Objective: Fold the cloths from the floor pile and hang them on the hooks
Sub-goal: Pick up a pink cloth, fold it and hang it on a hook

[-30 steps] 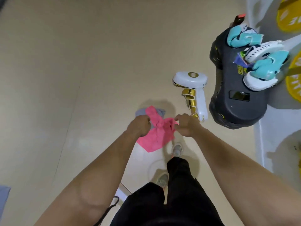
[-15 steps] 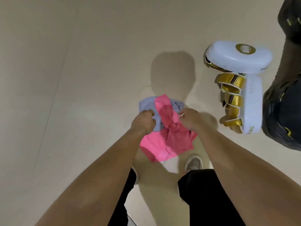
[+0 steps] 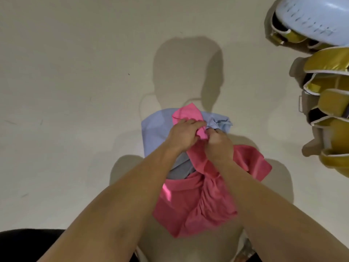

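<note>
Hands [image 3: 202,137] grip pink cloth [image 3: 196,201] (bunched).

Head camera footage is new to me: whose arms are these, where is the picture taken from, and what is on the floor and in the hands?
There is no machine here. A person wears a wide-angle camera on the head, looking down past their own bare arms at a pale floor. The left hand and the right hand meet close together, both gripping a pink cloth, which hangs bunched below them. Under the hands lies a light blue cloth on the floor; whether the right fingers also pinch it, I cannot tell. At the right edge are white and gold padded items, partly cut off. The dark shape on the floor is the person's shadow. No hooks show.
</note>
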### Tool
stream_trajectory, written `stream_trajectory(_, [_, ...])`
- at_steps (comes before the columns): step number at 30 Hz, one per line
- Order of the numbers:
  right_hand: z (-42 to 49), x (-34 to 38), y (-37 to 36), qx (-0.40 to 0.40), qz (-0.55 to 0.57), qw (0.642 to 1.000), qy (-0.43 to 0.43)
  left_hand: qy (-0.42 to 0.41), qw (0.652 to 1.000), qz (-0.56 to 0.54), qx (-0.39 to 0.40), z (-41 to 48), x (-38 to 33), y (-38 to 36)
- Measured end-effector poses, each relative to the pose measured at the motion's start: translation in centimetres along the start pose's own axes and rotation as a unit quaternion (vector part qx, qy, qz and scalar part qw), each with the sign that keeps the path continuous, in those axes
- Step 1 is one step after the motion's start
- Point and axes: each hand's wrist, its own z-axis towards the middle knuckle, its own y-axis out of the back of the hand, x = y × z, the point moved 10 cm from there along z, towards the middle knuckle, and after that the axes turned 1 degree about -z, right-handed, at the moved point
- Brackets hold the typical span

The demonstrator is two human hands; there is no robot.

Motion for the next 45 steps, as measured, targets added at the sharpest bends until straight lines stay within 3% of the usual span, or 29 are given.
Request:
stream_trajectory(4, [-1.4,0.6,2.3,0.043,0.064,0.997,0.023,0.028,0.995,-0.097,0.016,-2.2,-1.0,1.4])
stream_trajectory(10, [-11.3,5.4,10.5,0.172,0.079,0.982,-0.01,0.069,0.989,-0.133,0.016,-13.3,-6.9,9.4])
stream_trajectory(15, [-20.6,11.9,23.3,0.177,0.129,0.976,-0.015,0.068,0.978,-0.198,0.02,-24.5,-14.8,21.0])
stream_trajectory(21, [-32.2,16.9,39.2,0.194,0.197,0.96,-0.045,0.055,0.979,-0.196,0.005,-35.1,-24.4,34.9])
stream_trajectory(25, [-39.8,18.8,47.8,0.147,0.199,0.967,-0.059,0.008,0.977,-0.215,-0.015,-41.3,-29.8,42.1])
stream_trajectory(28, [-45.5,19.5,51.1,0.13,0.131,0.979,-0.091,-0.024,0.975,-0.221,-0.011,-45.6,-32.9,45.6])
stream_trajectory(33, [-55.4,22.3,57.2,-0.02,0.177,0.976,-0.129,-0.127,0.971,-0.201,0.035,-53.1,-40.9,49.6])
stream_trajectory(37, [-60.6,24.3,61.1,-0.122,0.252,0.953,-0.114,-0.175,0.955,-0.226,0.074,-57.2,-46.4,51.2])
stream_trajectory(41, [-64.4,22.5,63.9,-0.206,0.37,0.894,-0.146,-0.196,0.947,-0.235,0.098,-59.4,-51.2,51.6])
stream_trajectory(45, [-67.7,19.0,64.9,-0.226,0.401,0.872,-0.169,-0.228,0.959,-0.165,0.033,-60.3,-54.7,52.6])
